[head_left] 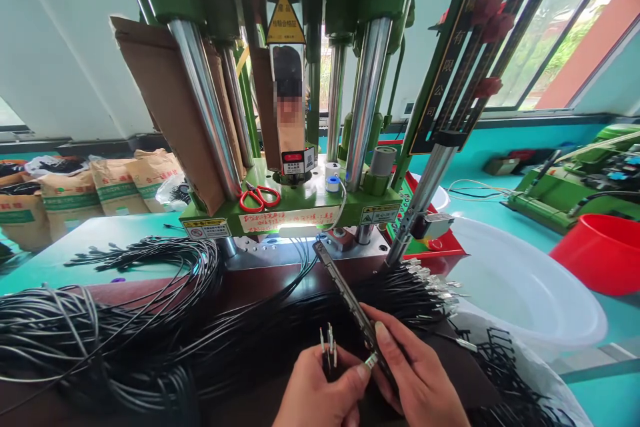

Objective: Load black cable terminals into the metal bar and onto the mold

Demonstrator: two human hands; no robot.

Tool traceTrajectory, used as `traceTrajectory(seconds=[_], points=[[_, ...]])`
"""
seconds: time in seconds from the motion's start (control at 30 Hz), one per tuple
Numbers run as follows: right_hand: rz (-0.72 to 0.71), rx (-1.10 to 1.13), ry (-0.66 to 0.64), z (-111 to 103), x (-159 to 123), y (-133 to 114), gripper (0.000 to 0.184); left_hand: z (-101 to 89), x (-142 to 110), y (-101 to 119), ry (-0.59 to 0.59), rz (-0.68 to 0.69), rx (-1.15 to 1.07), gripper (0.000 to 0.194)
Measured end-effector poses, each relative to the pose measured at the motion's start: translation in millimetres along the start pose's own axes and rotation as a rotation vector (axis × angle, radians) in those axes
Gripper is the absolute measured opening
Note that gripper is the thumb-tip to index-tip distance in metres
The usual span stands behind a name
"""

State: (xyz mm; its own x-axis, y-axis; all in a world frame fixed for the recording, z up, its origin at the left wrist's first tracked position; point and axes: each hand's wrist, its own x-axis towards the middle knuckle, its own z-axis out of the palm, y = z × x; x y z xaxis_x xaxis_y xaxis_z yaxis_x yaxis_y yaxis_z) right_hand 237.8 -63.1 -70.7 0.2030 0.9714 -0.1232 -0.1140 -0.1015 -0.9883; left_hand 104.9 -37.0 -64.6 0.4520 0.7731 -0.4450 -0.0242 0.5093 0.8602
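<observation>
My right hand (pixel 417 370) is closed round the near end of a long, narrow dark metal bar with slots along it (pixel 345 290). The bar slants away, its far end near the press bed. Closed beside it, my left hand (pixel 323 383) holds a few cable ends with bare metal connectors (pixel 329 340) sticking up. Its thumb and finger also pinch one silvery connector (pixel 371 360) against the bar's near end. Behind the hands lies a thick bundle of black cables (pixel 260 327), with many metal connector ends (pixel 433 283) fanned at the right.
A green press (pixel 320 197) with steel columns stands ahead, red-handled scissors (pixel 260 198) on its ledge. Coiled black cables (pixel 190 260) lie left. To the right are a white tub (pixel 525 280), a red bucket (pixel 600 253) and a heap of small black parts (pixel 505 373).
</observation>
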Motion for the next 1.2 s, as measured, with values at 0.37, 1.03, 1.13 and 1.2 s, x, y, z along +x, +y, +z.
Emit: traceTrajectory(seconds=[0.37,1.03,1.13,1.2], points=[[-0.092,-0.118,0.037,2.2,-4.1,3.8,0.047,0.9,4.1,-6.2,0.002,0.044,-0.006,0.048],[0.184,0.239,0.071,-10.7,-7.3,-10.7,0.048,-10.5,-6.3,5.8,-0.079,0.09,-0.245,0.036],[0.153,0.201,0.079,-9.3,-7.6,-12.5,0.049,-3.9,-8.0,8.6,0.095,0.166,0.034,0.031],[0.147,0.2,0.082,-8.9,-7.8,-13.2,0.048,-0.5,-8.4,8.3,0.203,0.198,0.152,0.031]])
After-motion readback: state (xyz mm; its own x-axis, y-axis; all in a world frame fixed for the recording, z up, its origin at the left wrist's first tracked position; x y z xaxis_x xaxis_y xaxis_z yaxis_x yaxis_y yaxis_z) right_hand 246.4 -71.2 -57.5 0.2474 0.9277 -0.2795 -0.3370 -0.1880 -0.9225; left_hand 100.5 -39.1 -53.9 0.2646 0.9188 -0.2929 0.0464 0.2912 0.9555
